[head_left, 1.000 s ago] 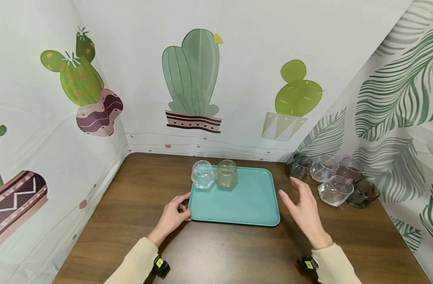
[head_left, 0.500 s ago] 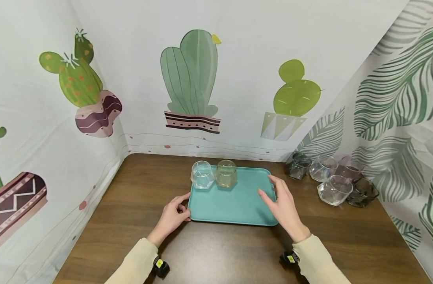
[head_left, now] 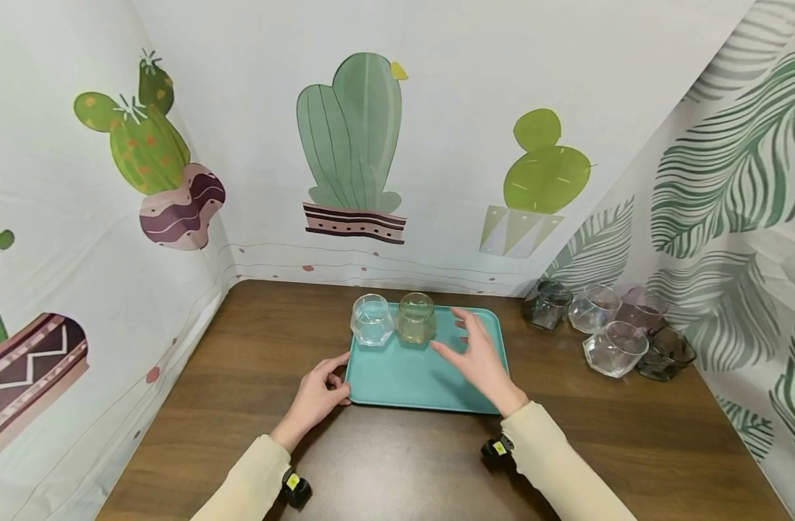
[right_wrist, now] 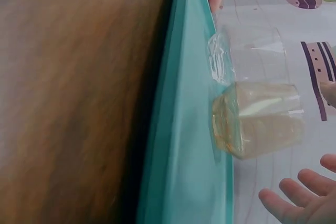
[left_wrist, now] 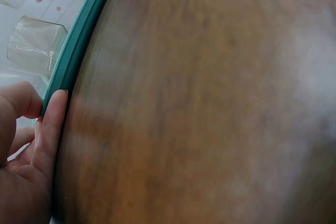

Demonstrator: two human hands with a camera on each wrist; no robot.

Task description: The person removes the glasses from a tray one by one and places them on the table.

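A turquoise tray lies on the wooden table, with a clear faceted glass and an amber-tinted glass standing side by side in its back left part. At the tray's left edge, my left hand holds the rim between thumb and fingers; the left wrist view shows the thumb along the rim's outer side. Over the tray's right half hovers my right hand, fingers spread and holding nothing, just right of the amber glass. In the right wrist view its fingers are apart from that glass.
Several more glasses stand grouped at the table's back right: a dark grey one, clear ones such as the front clear glass, a purple-tinted one and a smoky one. A cactus-print cloth hangs behind the table.
My right hand has moved left, from beside the tray's right edge to over the tray near the amber glass. The left hand, tray and glasses stay in place.
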